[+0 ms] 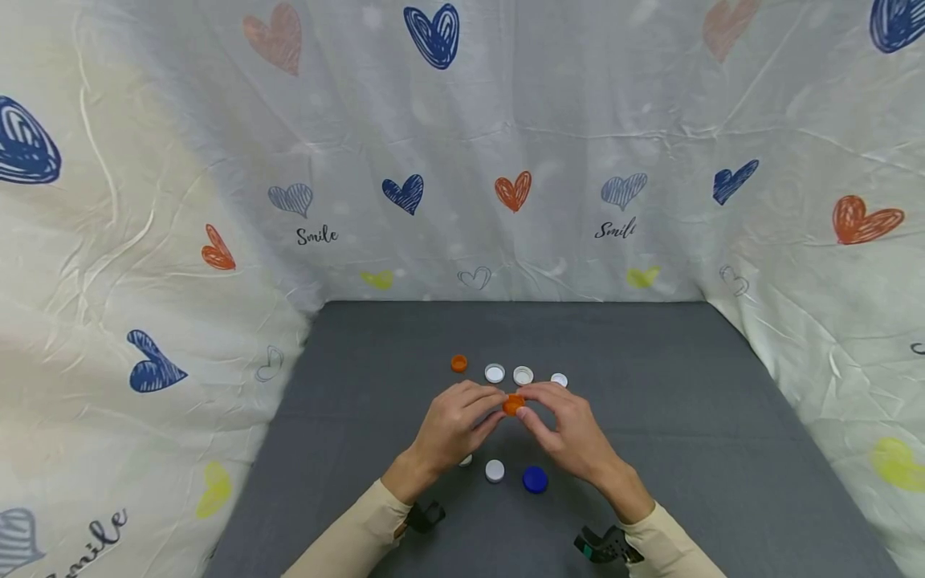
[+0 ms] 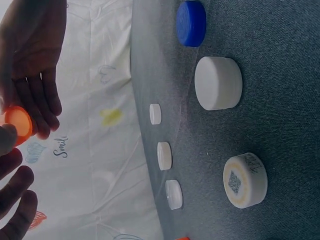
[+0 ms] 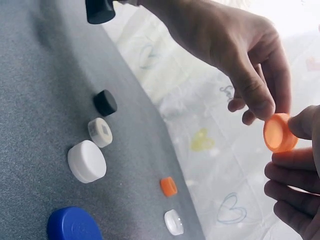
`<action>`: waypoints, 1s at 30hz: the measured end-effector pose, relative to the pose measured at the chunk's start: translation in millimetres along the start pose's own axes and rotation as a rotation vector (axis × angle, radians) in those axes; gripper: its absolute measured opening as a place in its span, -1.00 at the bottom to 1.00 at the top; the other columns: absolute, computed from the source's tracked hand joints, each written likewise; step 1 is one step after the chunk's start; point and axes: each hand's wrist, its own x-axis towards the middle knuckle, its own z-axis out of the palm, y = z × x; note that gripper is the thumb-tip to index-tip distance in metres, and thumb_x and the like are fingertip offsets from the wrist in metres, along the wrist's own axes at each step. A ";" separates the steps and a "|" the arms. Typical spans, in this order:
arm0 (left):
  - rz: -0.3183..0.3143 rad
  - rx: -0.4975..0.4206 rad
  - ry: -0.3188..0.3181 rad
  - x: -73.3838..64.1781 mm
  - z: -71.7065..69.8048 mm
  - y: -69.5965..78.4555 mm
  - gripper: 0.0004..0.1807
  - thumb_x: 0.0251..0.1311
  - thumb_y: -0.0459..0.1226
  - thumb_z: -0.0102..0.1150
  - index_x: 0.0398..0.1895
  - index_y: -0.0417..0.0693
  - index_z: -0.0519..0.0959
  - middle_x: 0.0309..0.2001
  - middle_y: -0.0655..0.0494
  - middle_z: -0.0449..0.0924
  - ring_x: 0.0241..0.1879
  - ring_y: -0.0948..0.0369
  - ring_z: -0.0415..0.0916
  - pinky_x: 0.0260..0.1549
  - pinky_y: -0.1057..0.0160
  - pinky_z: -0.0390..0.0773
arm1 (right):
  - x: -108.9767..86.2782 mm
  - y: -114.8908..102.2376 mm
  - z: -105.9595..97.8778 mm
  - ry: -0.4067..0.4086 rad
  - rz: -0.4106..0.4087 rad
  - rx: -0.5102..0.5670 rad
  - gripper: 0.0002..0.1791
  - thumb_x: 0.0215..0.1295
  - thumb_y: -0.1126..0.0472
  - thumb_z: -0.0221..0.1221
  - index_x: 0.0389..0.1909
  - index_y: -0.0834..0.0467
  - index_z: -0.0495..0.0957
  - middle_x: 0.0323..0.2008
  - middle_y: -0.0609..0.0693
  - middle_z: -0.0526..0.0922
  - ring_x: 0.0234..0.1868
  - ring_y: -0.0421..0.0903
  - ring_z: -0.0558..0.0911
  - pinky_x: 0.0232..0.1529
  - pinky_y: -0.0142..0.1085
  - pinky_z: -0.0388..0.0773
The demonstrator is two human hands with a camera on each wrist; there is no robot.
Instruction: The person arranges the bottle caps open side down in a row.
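An orange bottle cap (image 1: pixel 514 404) is held between both hands above the table. My left hand (image 1: pixel 461 421) pinches it from the left with thumb and fingers, and my right hand (image 1: pixel 571 425) grips the other side. In the right wrist view the cap (image 3: pixel 279 133) is turned on its side, with the left hand (image 3: pixel 245 60) above and the right hand (image 3: pixel 295 185) at the frame's edge. Nearest below the hands are a white cap (image 1: pixel 495 471), a blue cap (image 1: pixel 535 480) and a cream cap (image 2: pixel 245 181) with a printed top, partly hidden by my left hand in the head view.
Beyond the hands, another orange cap (image 1: pixel 458 364) stands in a row with white caps (image 1: pixel 495 373), the rightmost one (image 1: pixel 559 380) close to my right fingers. A black cap (image 3: pixel 106 103) appears in the right wrist view. A heart-print cloth (image 1: pixel 506 120) hangs behind the grey table (image 1: pixel 650 353).
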 end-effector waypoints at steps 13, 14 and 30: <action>-0.258 -0.125 -0.027 -6.0 2.9 0.3 -0.78 0.25 -0.23 0.35 -0.07 -0.05 0.70 -0.17 0.12 0.73 -0.26 0.24 0.64 -0.29 0.37 0.61 | 0.0 5.3 -2.1 0.057 -0.073 -0.071 -0.61 0.18 0.15 0.43 0.04 0.07 0.67 0.04 -0.08 0.69 0.09 -0.12 0.63 0.12 -0.12 0.56; -0.280 -0.137 -0.033 -6.8 3.3 0.3 -0.79 0.25 -0.23 0.34 -0.08 -0.05 0.70 -0.18 0.11 0.74 -0.27 0.24 0.65 -0.31 0.38 0.61 | -0.2 6.1 -2.0 0.057 -0.081 -0.079 -0.60 0.16 0.15 0.44 0.04 0.06 0.67 0.04 -0.07 0.69 0.08 -0.11 0.63 0.12 -0.12 0.56; -0.536 -0.439 -0.150 -8.0 7.9 2.3 -0.85 0.34 -0.18 0.25 -0.17 0.00 0.73 -0.29 0.21 0.74 -0.42 0.39 0.60 -0.43 0.12 0.70 | 1.6 7.2 4.0 0.034 -0.233 -0.137 -0.48 0.00 0.24 0.53 0.05 0.18 0.68 0.07 0.00 0.67 0.11 -0.03 0.61 0.12 -0.10 0.57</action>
